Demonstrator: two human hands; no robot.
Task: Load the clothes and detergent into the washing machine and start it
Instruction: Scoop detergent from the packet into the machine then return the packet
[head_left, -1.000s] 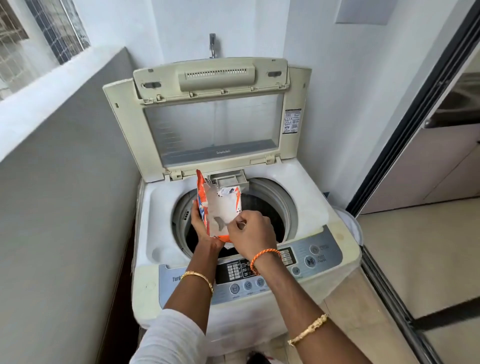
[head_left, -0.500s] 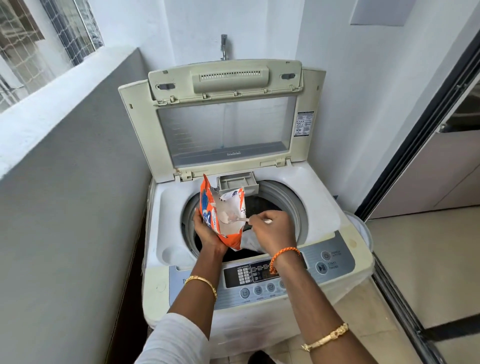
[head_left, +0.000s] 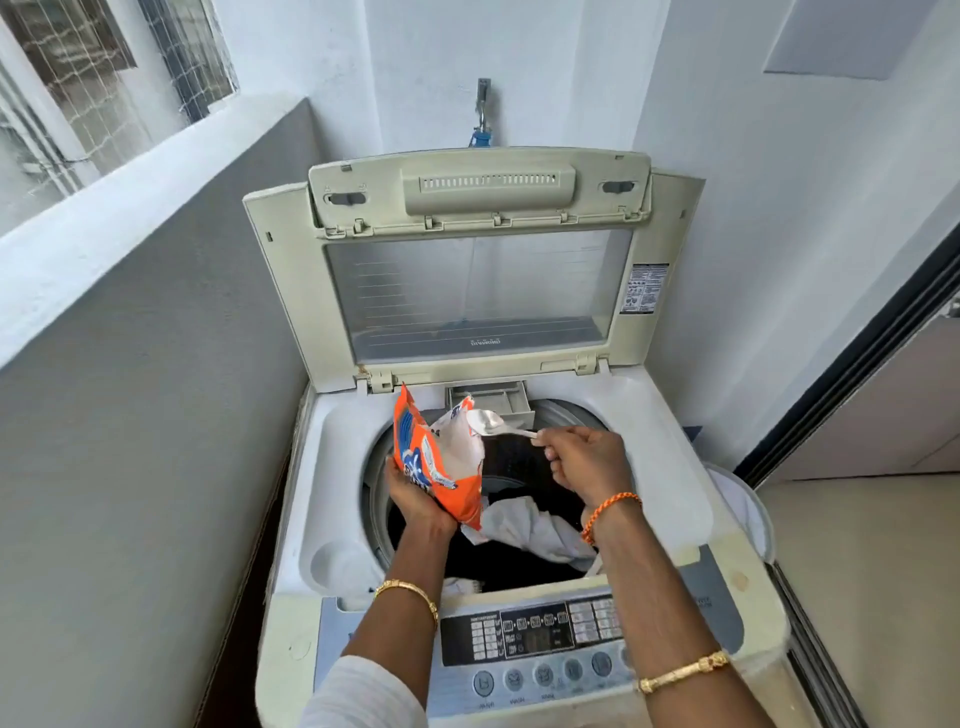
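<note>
Head view: left hand (head_left: 415, 499) grips one detergent packet (head_left: 436, 467) over the drum rim.
Right hand (head_left: 587, 462) pinches one spoon (head_left: 488, 422) (lid (head_left: 478, 260) upright); white clothes (head_left: 530, 530) below.

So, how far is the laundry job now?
Done: clothes lie in the open drum. In hand: the left hand holds the detergent bag, and the right hand holds a spoon above it. Left: adding detergent, closing the lid, pressing the buttons.

A home laundry corner on a narrow balcony: a top-loading washing machine (head_left: 519, 519) stands with its lid (head_left: 467, 270) up against a white wall with a tap (head_left: 483, 111), beside a netted window (head_left: 104, 78) and a sliding door (head_left: 852, 364).
</note>
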